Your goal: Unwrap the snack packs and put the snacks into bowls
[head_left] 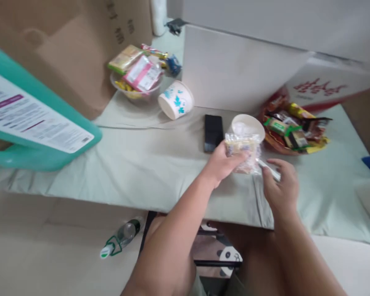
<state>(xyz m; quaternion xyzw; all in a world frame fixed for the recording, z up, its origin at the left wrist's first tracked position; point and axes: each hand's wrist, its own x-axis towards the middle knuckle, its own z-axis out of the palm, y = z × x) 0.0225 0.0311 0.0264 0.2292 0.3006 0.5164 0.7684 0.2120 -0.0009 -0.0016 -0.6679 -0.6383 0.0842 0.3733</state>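
Observation:
My left hand [230, 163] is closed on a clear plastic snack packet [242, 149] with pale contents, held above the table's front part. In my right hand [282, 185] is a slim white tool [270, 169], pinched between thumb and fingers. Its tip meets the packet's right edge, or comes very near it; its exact kind is too blurred to tell. Right behind the packet stands a white paper cup [248, 126] with something pale inside, partly covered by the packet. A black phone [213, 133] lies flat just left of that cup.
A basket of wrapped snacks [296, 127] stands at right. At back left are a clear bowl of snack packs [114, 82] and a tipped paper cup [179, 100]. A large green jug [80, 127] takes up the left. On the floor lies a plastic bottle [128, 232].

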